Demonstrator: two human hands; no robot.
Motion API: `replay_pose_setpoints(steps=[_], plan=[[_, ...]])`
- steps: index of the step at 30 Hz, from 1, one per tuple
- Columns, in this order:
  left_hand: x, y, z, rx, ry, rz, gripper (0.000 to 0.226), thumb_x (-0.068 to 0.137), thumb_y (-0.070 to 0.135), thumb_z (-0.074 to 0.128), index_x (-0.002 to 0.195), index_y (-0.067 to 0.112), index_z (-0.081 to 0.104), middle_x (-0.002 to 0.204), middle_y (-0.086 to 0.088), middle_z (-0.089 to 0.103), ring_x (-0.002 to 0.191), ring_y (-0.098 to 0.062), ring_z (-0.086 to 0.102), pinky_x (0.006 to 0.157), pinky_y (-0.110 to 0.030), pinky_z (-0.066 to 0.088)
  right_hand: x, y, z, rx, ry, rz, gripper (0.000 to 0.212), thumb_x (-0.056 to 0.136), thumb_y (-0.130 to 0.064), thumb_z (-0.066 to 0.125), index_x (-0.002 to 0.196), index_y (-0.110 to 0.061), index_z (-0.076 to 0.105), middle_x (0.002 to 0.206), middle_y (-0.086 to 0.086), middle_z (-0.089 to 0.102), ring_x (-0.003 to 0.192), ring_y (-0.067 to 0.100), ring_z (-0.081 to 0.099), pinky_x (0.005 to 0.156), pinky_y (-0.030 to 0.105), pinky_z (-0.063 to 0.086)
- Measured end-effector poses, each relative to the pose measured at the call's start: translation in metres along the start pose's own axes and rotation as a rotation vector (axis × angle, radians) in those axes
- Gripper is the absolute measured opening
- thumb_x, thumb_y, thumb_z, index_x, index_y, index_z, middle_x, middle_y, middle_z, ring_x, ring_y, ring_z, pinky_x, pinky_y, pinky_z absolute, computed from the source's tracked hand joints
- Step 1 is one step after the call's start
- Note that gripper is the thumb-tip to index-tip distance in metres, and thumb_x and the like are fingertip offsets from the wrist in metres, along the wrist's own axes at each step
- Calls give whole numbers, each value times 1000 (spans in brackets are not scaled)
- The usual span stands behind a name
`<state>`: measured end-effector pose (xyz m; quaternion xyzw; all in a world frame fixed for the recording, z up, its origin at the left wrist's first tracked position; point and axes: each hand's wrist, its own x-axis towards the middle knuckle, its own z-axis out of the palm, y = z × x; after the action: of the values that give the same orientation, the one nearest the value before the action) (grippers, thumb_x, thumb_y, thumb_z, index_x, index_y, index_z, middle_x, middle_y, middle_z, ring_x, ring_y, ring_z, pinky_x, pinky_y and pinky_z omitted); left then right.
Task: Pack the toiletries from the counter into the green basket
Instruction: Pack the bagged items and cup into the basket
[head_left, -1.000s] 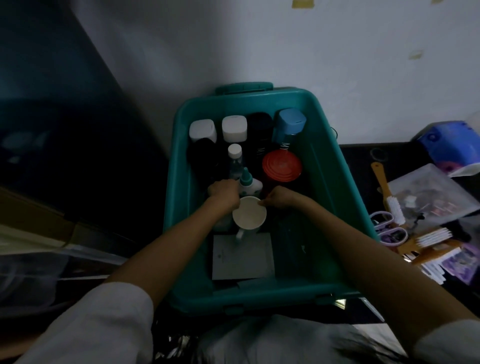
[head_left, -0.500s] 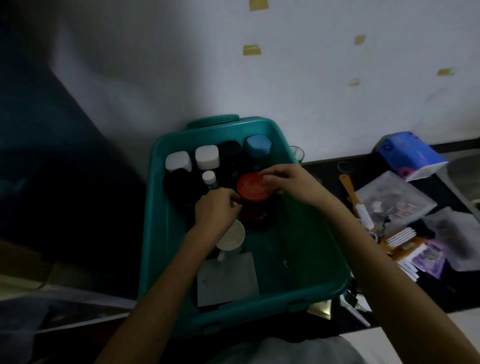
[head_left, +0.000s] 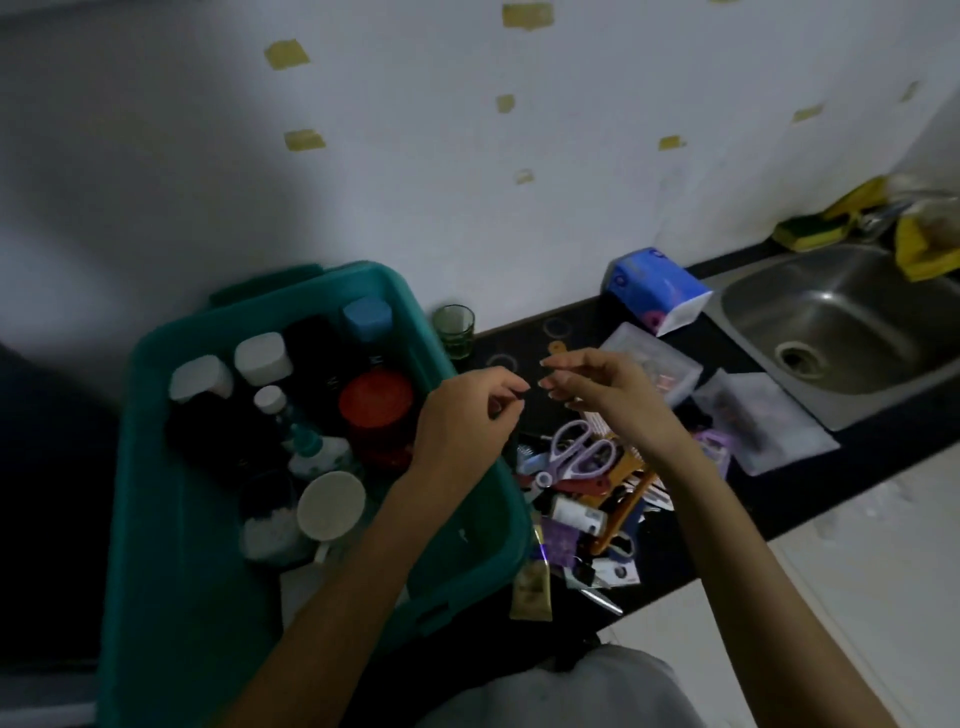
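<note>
Left hand (head_left: 465, 415) and right hand (head_left: 597, 387) are held above the bench (head_left: 524, 332), just beside the green basket (head_left: 156, 571).
Fingers (head_left: 498, 385) of both are loosely curled (nothing is seen gripped); bottles (head_left: 262, 358) are stood in the basket, scissors (head_left: 576, 457) are left on the bench.

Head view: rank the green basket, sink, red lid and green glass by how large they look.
1. green basket
2. sink, cut off at the frame edge
3. red lid
4. green glass, though it stands farther away

Basket (head_left: 156, 519) left of scissors (head_left: 576, 454); sink (head_left: 841, 322) far right.
</note>
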<state>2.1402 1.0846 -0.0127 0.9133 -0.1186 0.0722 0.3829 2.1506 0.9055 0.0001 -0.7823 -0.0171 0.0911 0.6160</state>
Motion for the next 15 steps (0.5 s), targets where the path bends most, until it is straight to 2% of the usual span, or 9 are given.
replay_pose_setpoints(steps=[5,8,10,13,15], plan=[[18,24,29,-6,-37,42,14,84,20,68,97,22,72,87,8,72,75,-4,64,73,-25,54,-6,17,-40,-38,90,0,21,94,-10,56,113,-8,64,93,0,70,81,3,66,71,11,50],[24,30,43,12,-88,22,18,82,16,69,98,24,72,87,8,72,76,-5,64,74,-23,53,-10,28,-59,-43,135,17,19,93,-15,57,110,-13,65,98,1,70,90,12,67,81,23,52],[25,31,54,22,-145,-6,21,82,13,68,100,23,72,90,6,71,79,-8,65,76,-25,52,-12,36,-69,-42,151,22,17,92,-16,58,107,-15,65,99,2,69,91,14,67,82,25,51],[23,32,71,34,-223,-83,22,83,10,64,101,19,72,92,0,72,84,-14,66,78,-31,53,-13,48,-75,-37,158,32,14,92,-18,58,104,-17,65,98,0,69,90,11,67,77,21,50],[22,30,80,76,-295,-140,21,84,9,60,100,15,73,94,-5,72,88,-21,66,80,-36,53,-12,57,-75,-43,153,40,11,92,-19,58,98,-25,64,95,-5,68,86,3,66,71,15,48]])
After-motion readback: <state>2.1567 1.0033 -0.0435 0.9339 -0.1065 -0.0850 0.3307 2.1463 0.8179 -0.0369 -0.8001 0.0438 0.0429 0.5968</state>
